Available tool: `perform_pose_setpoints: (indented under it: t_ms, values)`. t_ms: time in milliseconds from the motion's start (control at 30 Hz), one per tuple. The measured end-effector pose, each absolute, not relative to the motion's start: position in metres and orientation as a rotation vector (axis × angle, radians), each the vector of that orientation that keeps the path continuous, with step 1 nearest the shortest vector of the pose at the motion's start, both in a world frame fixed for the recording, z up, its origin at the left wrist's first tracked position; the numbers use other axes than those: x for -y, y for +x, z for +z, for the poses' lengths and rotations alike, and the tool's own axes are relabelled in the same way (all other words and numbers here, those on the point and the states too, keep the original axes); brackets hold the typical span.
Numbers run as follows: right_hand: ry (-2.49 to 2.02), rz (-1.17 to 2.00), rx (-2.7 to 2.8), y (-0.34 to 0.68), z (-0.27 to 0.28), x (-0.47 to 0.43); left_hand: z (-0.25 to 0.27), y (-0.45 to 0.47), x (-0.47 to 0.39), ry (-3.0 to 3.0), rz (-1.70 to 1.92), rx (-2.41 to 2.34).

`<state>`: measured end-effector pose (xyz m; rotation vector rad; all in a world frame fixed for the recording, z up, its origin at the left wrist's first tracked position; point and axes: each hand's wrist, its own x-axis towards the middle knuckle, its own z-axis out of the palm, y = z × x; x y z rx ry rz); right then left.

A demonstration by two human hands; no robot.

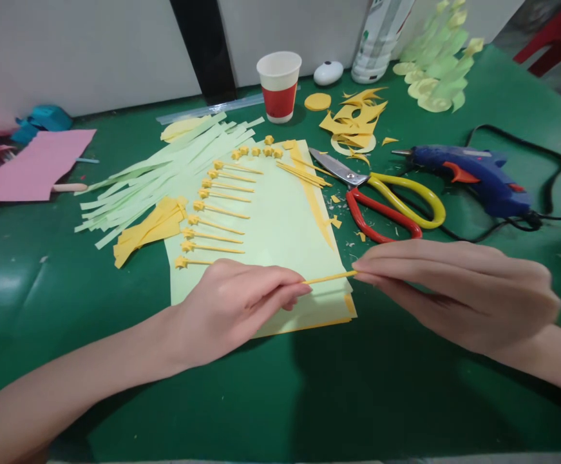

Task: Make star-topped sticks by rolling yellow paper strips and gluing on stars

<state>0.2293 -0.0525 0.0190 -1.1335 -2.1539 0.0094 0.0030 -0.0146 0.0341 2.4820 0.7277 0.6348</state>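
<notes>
**Green smooth-topped desk (357,399), left hand (246,299) and right hand (464,296), one thin yellow paper stick (331,278)**

Stick held up between the hands, over the near right part of the sheet. Both grips narrow: fingertips pinch one end each. Probably very light, stiffish lengthwise, easily creased, not slippery. Best hold: gentle pinch near each end, no mid-length squeeze.

Counts, big to small: one pale green rectangular paper sheet (280,232) (layers below, can't count); one blue plastic glue gun (473,177), orange trigger; one pair of metal scissors (356,178), red and yellow handles; one red-and-white paper cup (279,96); nine yellow star-tipped paper sticks (219,211); bundle of bare yellow paper sticks (304,174), overlapping, can't count; about six loose yellow paper stars (256,152)
</notes>
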Motion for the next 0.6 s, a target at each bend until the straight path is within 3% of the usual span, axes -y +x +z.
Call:
perform_pose_setpoints:
  t_ms: [600]
  values:
    - [-1.129,0.19,2.21,0.225,0.014,0.04,0.025,0.007,0.009,2.543,0.566,-0.825]
